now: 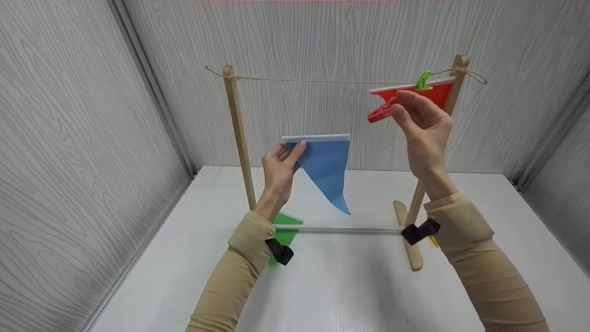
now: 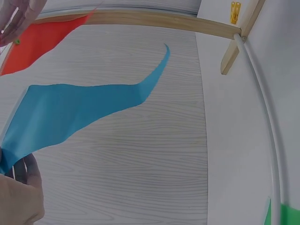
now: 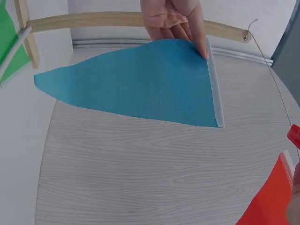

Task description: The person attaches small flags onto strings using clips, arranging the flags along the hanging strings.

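Head view downward; wrist views close, sideways.

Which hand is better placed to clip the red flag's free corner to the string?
Probably the right hand: it holds the red clothespin right by the red flag under the string. The left hand is lower, pinching the blue flag.

No lettering, label, brand mark, number or sign can be read in any of the three views. The blue triangular fabric pennant [image 1: 328, 168] with its white top band is plain on the faces shown, as is the red triangular pennant [image 1: 431, 94] hanging at the right end of the twine line [image 1: 322, 81]. The red plastic clothespin [image 1: 380, 112] just beside that pennant and the green plastic clothespin [image 1: 423, 80] on the line show no markings at this resolution.
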The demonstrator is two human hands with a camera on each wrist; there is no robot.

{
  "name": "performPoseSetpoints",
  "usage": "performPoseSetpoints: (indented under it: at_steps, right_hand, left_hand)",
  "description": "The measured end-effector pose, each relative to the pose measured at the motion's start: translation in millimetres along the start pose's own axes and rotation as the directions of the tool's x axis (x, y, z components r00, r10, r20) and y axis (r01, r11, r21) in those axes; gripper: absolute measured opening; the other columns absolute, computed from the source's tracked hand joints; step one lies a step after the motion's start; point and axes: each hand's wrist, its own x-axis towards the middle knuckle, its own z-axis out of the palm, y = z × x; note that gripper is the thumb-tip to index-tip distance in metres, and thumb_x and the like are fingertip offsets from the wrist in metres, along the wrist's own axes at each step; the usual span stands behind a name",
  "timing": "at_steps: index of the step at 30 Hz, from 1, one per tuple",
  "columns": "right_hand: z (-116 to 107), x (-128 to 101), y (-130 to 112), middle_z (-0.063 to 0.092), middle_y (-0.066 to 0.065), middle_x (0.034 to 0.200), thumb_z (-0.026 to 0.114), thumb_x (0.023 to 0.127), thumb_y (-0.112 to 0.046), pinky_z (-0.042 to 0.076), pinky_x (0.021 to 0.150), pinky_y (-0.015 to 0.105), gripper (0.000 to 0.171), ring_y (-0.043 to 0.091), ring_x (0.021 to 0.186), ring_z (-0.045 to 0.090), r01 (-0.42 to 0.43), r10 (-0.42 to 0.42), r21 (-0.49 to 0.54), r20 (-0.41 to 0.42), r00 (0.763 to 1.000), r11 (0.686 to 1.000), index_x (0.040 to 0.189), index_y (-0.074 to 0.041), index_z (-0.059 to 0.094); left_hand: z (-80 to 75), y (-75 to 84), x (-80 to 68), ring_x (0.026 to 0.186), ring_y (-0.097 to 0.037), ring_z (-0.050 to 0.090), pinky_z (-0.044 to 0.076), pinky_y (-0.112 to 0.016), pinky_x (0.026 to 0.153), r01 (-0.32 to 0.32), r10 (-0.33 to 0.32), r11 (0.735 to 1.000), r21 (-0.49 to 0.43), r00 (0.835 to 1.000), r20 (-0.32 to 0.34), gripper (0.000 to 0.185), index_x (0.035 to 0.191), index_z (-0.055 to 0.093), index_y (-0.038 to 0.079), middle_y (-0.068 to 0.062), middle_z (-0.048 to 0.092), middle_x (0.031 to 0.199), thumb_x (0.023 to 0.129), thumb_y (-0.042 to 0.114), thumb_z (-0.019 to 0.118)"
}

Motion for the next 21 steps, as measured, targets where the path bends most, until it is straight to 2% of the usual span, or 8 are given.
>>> performPoseSetpoints:
  at_steps: [5, 13, 17, 21]
  right_hand:
    - [6, 12, -4, 0.074, 0.006, 0.102, 0.083, 0.083, -0.016, 0.058, 0.091, 0.023, 0.036, 0.016, 0.093, 0.07, 0.0, 0.0, -0.018, 0.016, 1.0, 1.0, 0.112, 0.001, 0.073]
    - [22, 23, -13, 0.074, 0.006, 0.098, 0.081, 0.085, -0.012, 0.058, 0.087, 0.021, 0.035, 0.016, 0.089, 0.069, 0.027, -0.025, -0.032, 0.038, 0.999, 0.999, 0.113, 0.007, 0.071]
    - [31, 27, -16, 0.075, 0.003, 0.101, 0.079, 0.086, -0.012, 0.058, 0.091, 0.022, 0.034, 0.018, 0.093, 0.071, 0.06, -0.054, -0.099, 0.062, 0.997, 0.993, 0.114, 0.004, 0.071]
    - [39, 33, -19, 0.075, 0.004, 0.101, 0.081, 0.085, -0.014, 0.058, 0.091, 0.023, 0.036, 0.02, 0.095, 0.071, 0.072, -0.065, -0.102, 0.07, 0.995, 0.992, 0.115, 0.003, 0.071]
  left_hand:
    - [3.4, 7.5, 3.5, 0.112, -0.027, 0.07, 0.052, -0.043, 0.106, -0.003, 0.003, 1.0, -0.017, 1.0, 0.014, 0.025, 0.117, 0.064, -0.006, -0.016, 0.071, 0.112, 0.095, 0.005, 0.068]
    - [10.1, 18.5, 8.2, 0.127, -0.034, 0.062, 0.045, -0.048, 0.114, -0.004, 0.004, 1.0, -0.023, 0.999, 0.039, 0.034, 0.126, 0.058, -0.009, -0.025, 0.064, 0.128, 0.097, 0.005, 0.065]
    - [13.2, 23.6, 10.9, 0.127, -0.034, 0.062, 0.046, -0.046, 0.113, -0.024, 0.024, 1.0, -0.018, 0.999, 0.044, 0.034, 0.126, 0.057, -0.009, -0.025, 0.064, 0.128, 0.096, 0.005, 0.065]
    - [16.4, 27.6, 13.1, 0.123, -0.034, 0.065, 0.051, -0.041, 0.109, -0.057, 0.056, 0.998, 0.009, 0.997, 0.047, 0.031, 0.124, 0.059, -0.008, -0.023, 0.067, 0.122, 0.096, 0.005, 0.066]
